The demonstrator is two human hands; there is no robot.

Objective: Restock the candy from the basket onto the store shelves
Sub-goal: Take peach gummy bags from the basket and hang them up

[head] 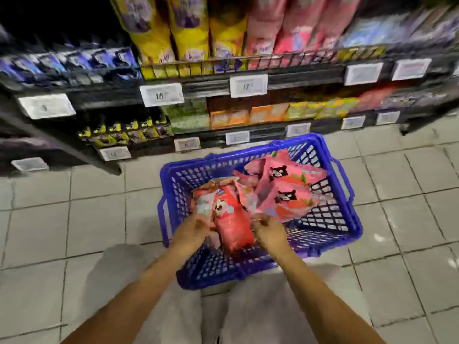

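Two hands at work over one blue plastic basket (pixel 347 232), which stands on the pale tiled floor (pixel 74 219) in front of the store shelves (pixel 248 80). Contents of basket: several pink and red candy bags, some loose toward the far right corner, among them pink bags with a black bear motif (pixel 285 192); exact count cannot be told through the blur. Item in hand: red candy bag (pixel 233 229), lifted at the near left of the basket. Left hand (pixel 191 232) grips its left edge, fingers curled round the packet; right hand (pixel 269 230) is at the bag's right edge with fingers curled, apparently pinching the wrapper, though blur leaves the contact uncertain. The hands sit close together, either side of the one bag. Shelving: upper tier holds tall yellow bags (pixel 188 38) and tall pink bags (pixel 268 36); lower tiers hold orange and green boxes and dark packets, with white price tags (pixel 246 86) along the rails. Step in hand, by judgement: picking stock out of the basket, shelving not yet begun. Next move calls for raising the bag clear of the rim and matching it to its row, likely among the pink goods above.
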